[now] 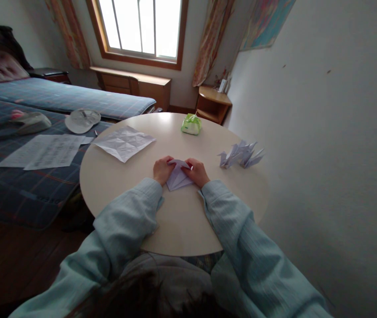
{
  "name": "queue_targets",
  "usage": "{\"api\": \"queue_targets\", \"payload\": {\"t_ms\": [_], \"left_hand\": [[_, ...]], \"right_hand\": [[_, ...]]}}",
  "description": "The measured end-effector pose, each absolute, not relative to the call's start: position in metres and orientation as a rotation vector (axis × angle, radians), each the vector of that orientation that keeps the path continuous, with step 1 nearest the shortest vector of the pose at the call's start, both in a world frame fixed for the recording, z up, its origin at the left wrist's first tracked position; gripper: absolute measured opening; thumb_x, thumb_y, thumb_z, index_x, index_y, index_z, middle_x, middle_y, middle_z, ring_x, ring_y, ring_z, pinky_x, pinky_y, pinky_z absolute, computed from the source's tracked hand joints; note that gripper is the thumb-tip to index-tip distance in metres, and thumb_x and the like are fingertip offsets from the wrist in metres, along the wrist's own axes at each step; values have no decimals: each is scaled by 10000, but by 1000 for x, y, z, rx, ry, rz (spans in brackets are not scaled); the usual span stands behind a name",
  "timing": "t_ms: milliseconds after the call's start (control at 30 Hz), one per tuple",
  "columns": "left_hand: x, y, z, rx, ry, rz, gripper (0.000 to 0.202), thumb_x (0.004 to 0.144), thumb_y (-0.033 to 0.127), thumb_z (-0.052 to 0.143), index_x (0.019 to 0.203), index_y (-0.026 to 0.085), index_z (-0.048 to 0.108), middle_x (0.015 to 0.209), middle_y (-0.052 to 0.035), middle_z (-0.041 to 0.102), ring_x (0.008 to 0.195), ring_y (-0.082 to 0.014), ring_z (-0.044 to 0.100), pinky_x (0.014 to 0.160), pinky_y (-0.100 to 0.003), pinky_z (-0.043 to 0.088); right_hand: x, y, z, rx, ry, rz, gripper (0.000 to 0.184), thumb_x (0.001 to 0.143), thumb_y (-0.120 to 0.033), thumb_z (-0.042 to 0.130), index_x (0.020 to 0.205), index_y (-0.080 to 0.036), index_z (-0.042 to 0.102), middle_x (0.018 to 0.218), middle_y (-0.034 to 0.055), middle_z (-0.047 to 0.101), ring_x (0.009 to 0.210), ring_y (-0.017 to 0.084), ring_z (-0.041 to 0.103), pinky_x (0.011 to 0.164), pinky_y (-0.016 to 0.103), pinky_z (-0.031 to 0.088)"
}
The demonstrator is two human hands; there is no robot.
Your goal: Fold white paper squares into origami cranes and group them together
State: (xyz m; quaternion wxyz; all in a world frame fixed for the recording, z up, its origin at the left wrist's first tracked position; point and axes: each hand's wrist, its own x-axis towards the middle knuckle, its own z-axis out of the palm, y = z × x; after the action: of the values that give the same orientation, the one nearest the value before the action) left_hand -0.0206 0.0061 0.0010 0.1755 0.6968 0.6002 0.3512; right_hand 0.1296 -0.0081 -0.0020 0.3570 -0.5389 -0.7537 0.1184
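A small pale lilac folded paper (177, 177) lies on the round cream table (135, 185) in front of me. My left hand (162, 169) grips its left side with curled fingers. My right hand (196, 172) pinches its right side and top flap. Both hands rest on the table surface, close together. Both sleeves are light blue.
A creased, unfolded sheet (124, 142) lies at the table's far left. Several folded paper cranes (241, 154) sit at the right edge by the wall. A green tissue pack (191, 124) stands at the far side. A bed (25, 145) with printed sheets (47, 151) is to the left.
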Motion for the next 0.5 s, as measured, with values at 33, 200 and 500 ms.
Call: {"api": "queue_targets", "payload": {"t_ms": [33,200,500], "left_hand": [[-21,6,0,1972,1683,1006,178,695,252,528,807,187,650,833,-49,673,768,-158,590,694,-233,412],[-20,8,-3,1931,1581,1068,184,674,228,546,819,175,647,803,-37,673,731,-141,596,686,-224,424],[-20,6,0,1920,1634,1021,214,665,228,564,870,195,617,870,-31,666,803,-150,590,729,-230,417]], "right_hand": [[130,-8,-2,-1401,-1945,307,123,685,-263,553,706,-144,572,616,-20,514,584,91,438,583,202,328],[131,-8,-3,-1449,-1923,288,137,697,-273,545,719,-141,579,614,-17,521,582,94,446,575,204,324],[132,-6,-4,-1430,-1898,245,166,738,-301,514,680,-154,564,636,-5,539,594,99,448,583,208,326]]}}
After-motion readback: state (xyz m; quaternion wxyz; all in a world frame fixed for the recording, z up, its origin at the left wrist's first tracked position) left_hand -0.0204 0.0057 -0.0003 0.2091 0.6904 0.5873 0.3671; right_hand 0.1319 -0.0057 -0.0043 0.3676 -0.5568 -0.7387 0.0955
